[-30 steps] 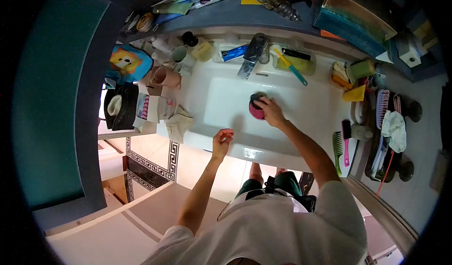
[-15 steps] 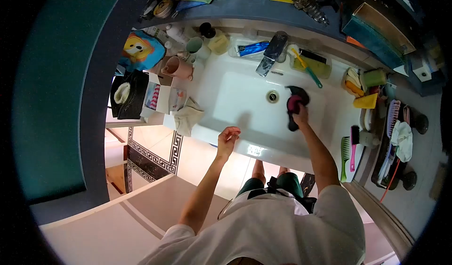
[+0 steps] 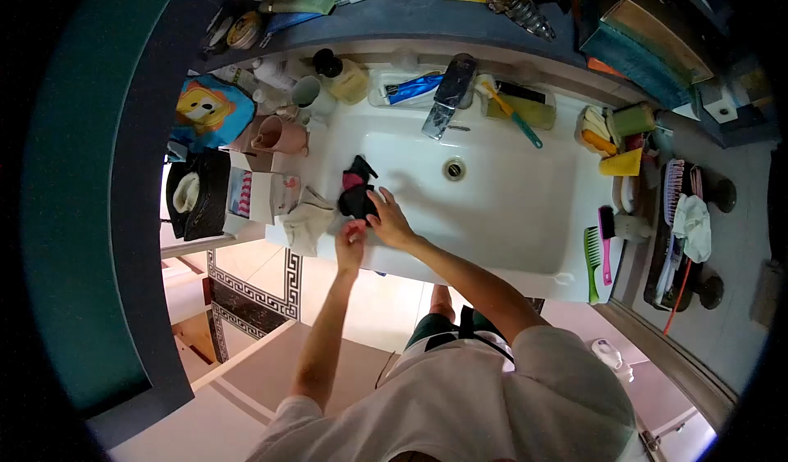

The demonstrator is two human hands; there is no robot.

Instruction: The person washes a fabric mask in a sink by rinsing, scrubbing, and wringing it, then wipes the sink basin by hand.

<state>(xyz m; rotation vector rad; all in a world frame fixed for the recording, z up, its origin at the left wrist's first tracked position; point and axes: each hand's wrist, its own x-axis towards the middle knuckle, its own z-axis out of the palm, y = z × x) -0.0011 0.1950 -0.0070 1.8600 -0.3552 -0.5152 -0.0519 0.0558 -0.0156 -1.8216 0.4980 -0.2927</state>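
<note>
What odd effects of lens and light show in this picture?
Head view throughout: black, rounded corners and a bowed shelf suggest a wide lens; a soft shadow lies in the white sink beside the right hand; the dark bundle shows little detail.

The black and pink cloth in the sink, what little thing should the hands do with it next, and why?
Maybe the left hand should pinch the near end of the black and pink cloth. That end is right by its fingers, and the right hand is at the cloth's side, so two hands could probably spread the bunched cloth.
</note>
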